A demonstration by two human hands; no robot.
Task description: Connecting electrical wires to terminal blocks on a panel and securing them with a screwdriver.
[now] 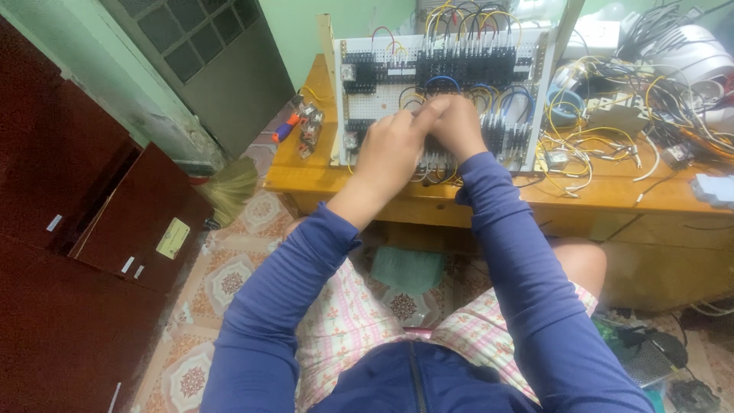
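Observation:
A white perforated wiring panel (pixel 382 98) stands tilted on a wooden table (pixel 321 172), carrying rows of black relay blocks (pixel 466 67) joined by yellow, blue and red wires. My left hand (pixel 391 149) and my right hand (pixel 457 126) meet at the panel's lower middle, fingers pinched together over the components. What the fingertips grip is hidden by the hands. Both arms wear blue long sleeves.
Loose yellow and black wires (pixel 604 145) and small parts lie on the table right of the panel. An orange-handled screwdriver (pixel 287 128) rests at the table's left end. A dark red cabinet (pixel 69 229) stands at left, a broom (pixel 229 187) beside it.

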